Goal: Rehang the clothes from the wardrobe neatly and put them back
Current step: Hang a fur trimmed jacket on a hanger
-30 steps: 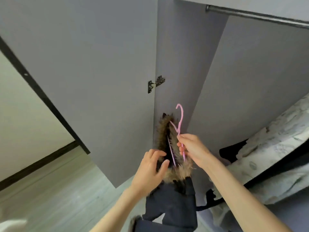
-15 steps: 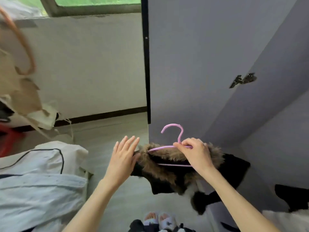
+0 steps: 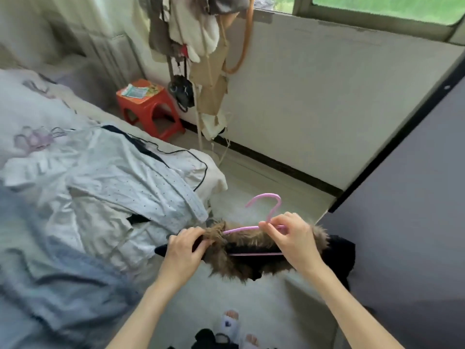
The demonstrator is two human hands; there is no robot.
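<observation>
A bed (image 3: 37,117) fills the left side, covered with pale, rumpled clothes (image 3: 105,177); a grey wardrobe door (image 3: 407,222) stands at the right, and a white wall (image 3: 314,96) under a window (image 3: 377,6) runs across the back. Bags and garments (image 3: 196,34) hang against that wall above a red plastic stool (image 3: 148,107).

In front of the person, held over the floor between bed and wardrobe door, is a black coat (image 3: 337,253) with a brown fur-trimmed collar (image 3: 241,265), draped on a pink hanger (image 3: 266,212). The right hand (image 3: 294,238) pinches the hanger just below its hook, at the neck where the shoulder bar begins, thumb and forefinger closed on the pink wire; the fur collar lies directly beneath and around this hand. The left hand (image 3: 183,250) grips the left end of the collar, fingers curled over fur and dark fabric, so the coat stretches level between both hands. The hook points up and to the left. Slippered feet (image 3: 231,323) show below.
</observation>
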